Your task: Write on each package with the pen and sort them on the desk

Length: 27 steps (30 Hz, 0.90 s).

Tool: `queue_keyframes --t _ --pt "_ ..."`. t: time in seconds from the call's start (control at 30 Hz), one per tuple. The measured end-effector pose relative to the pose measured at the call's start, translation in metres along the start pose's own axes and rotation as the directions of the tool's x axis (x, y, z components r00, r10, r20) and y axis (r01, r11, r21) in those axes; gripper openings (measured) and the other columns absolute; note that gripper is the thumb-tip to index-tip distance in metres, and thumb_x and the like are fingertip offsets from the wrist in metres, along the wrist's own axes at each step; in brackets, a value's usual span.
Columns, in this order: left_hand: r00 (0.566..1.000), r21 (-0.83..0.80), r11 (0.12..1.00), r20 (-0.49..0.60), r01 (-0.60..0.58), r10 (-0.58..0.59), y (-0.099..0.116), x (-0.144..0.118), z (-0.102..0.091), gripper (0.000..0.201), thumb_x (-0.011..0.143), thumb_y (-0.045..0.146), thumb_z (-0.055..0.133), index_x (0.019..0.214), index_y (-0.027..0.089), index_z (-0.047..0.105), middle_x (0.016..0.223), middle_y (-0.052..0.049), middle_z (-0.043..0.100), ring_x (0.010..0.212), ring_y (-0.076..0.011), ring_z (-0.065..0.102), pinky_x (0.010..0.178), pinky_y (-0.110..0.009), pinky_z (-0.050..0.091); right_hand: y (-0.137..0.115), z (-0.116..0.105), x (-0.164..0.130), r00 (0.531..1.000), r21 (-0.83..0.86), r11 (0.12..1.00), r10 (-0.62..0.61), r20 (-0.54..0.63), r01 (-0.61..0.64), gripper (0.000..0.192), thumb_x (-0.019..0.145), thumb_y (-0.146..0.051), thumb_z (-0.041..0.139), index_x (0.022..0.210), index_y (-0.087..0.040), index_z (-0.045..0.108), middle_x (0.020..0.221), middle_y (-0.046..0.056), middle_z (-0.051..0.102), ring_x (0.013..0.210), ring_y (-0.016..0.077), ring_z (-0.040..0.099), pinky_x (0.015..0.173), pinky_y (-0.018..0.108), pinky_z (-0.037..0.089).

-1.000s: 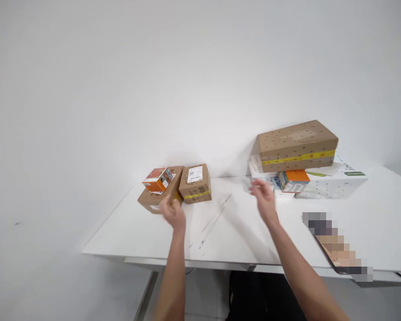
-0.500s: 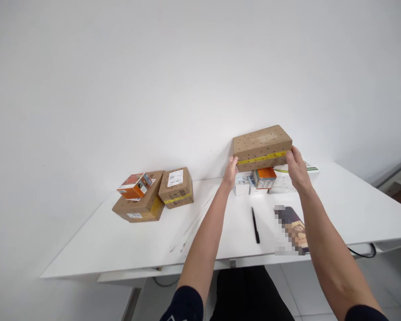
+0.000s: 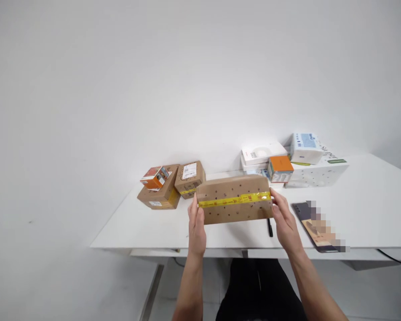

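Brown carton [image 3: 234, 200] gripped by its two ends, fingers of the left hand [image 3: 197, 229] and right hand [image 3: 285, 224] pressed against them, over the front of the table [image 3: 127, 232]; it seems lifted, though its underside is hidden. I judge the hold mostly sideways squeeze, so uneven pressure could let one end slip and tip. Lowered straight down, it might land on the pen [image 3: 270, 228] (partly covered from this angle) and rock.

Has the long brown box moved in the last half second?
Yes: the long brown box has moved left and toward the camera, judged against the right-hand orange box on the table.
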<state>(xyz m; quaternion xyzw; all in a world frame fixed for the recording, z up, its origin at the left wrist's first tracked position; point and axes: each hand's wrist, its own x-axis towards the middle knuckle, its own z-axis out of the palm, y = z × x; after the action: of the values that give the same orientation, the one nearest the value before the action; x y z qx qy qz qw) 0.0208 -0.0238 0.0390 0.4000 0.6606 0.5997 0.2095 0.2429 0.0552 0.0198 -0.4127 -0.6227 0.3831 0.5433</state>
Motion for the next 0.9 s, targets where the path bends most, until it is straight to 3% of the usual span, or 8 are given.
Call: queue_keyframes --t 0.13,0.23,0.33,0.47,0.6,0.73,0.8,0.9 --pt "0.996 0.013 0.997 0.048 0.081 -0.082 -0.026 -0.016 -0.002 0.061 0.090 0.057 0.040 0.145 0.031 0.031 0.154 0.001 0.027 0.144 -0.0207 0.021 0.118 -0.034 0.023 0.023 0.009 -0.021 0.983 0.041 0.983 0.176 0.050 -0.179 0.050 0.089 -0.051 0.045 0.134 -0.031 0.050 0.141 0.005 0.047 0.127 0.0245 0.046 0.097 0.037 0.046" --pt "0.988 0.001 0.989 0.053 0.147 -0.147 -0.047 -0.020 0.002 0.063 0.089 0.058 0.042 0.144 0.031 0.030 0.156 0.001 0.024 0.144 -0.0201 0.018 0.118 -0.035 0.021 0.037 0.005 -0.028 0.947 0.068 0.947 0.308 0.088 -0.314 0.052 0.087 -0.054 0.048 0.133 -0.030 0.052 0.142 0.005 0.048 0.131 0.0251 0.042 0.102 0.040 0.044" --pt "0.984 -0.032 0.984 0.050 0.173 -0.171 -0.065 -0.026 0.004 0.064 0.088 0.058 0.043 0.145 0.032 0.028 0.155 0.000 0.025 0.143 -0.0206 0.021 0.115 -0.034 0.026 0.051 -0.002 -0.039 0.926 0.095 0.924 0.359 0.117 -0.371 0.052 0.086 -0.054 0.049 0.133 -0.031 0.051 0.139 0.005 0.051 0.128 0.0259 0.048 0.101 0.044 0.045" --pt "0.972 -0.058 0.981 0.157 0.185 -0.174 -0.089 -0.034 0.003 0.069 0.082 0.054 0.055 0.143 0.031 0.031 0.147 -0.006 0.040 0.136 -0.0237 0.038 0.109 -0.038 0.036 0.074 -0.001 -0.061 0.928 -0.001 0.940 0.337 0.158 -0.341 0.055 0.085 -0.050 0.053 0.136 -0.031 0.047 0.138 0.007 0.051 0.123 0.0267 0.051 0.099 0.046 0.046" --pt "0.961 -0.007 0.978 0.187 0.207 -0.202 -0.101 -0.038 0.006 0.068 0.078 0.047 0.063 0.138 0.028 0.038 0.136 -0.009 0.051 0.126 -0.0246 0.049 0.106 -0.041 0.037 0.087 0.009 -0.073 0.958 -0.164 0.968 0.219 0.185 -0.190 0.060 0.085 -0.047 0.054 0.141 -0.032 0.037 0.138 0.009 0.048 0.122 0.0274 0.050 0.099 0.048 0.045" --pt "0.974 0.086 0.978 0.107 0.191 -0.200 -0.091 -0.039 0.005 0.062 0.081 0.044 0.059 0.137 0.028 0.039 0.138 -0.009 0.049 0.131 -0.0243 0.043 0.108 -0.042 0.034 0.073 0.009 -0.066 0.969 -0.255 0.959 0.172 0.176 -0.124 0.060 0.087 -0.045 0.050 0.143 -0.031 0.033 0.124 0.011 0.052 0.108 0.0270 0.055 0.073 0.039 0.055" --pt "0.982 0.105 0.982 0.085 0.159 -0.169 -0.083 -0.040 0.002 0.060 0.082 0.043 0.058 0.137 0.029 0.040 0.141 -0.008 0.046 0.133 -0.0238 0.040 0.110 -0.041 0.033 0.062 0.006 -0.062 0.973 -0.264 0.955 0.178 0.149 -0.134 0.060 0.087 -0.045 0.051 0.143 -0.031 0.034 0.118 0.011 0.053 0.096 0.0249 0.057 0.057 0.032 0.052" --pt "0.986 0.096 0.985 0.063 0.146 -0.152 -0.074 -0.042 -0.002 0.059 0.081 0.044 0.059 0.136 0.032 0.042 0.140 -0.007 0.046 0.130 -0.0237 0.044 0.106 -0.038 0.038 0.052 0.003 -0.060 0.981 -0.247 0.960 0.163 0.102 -0.134 0.060 0.086 -0.044 0.053 0.142 -0.033 0.036 0.118 0.010 0.052 0.094 0.0240 0.057 0.049 0.029 0.050"
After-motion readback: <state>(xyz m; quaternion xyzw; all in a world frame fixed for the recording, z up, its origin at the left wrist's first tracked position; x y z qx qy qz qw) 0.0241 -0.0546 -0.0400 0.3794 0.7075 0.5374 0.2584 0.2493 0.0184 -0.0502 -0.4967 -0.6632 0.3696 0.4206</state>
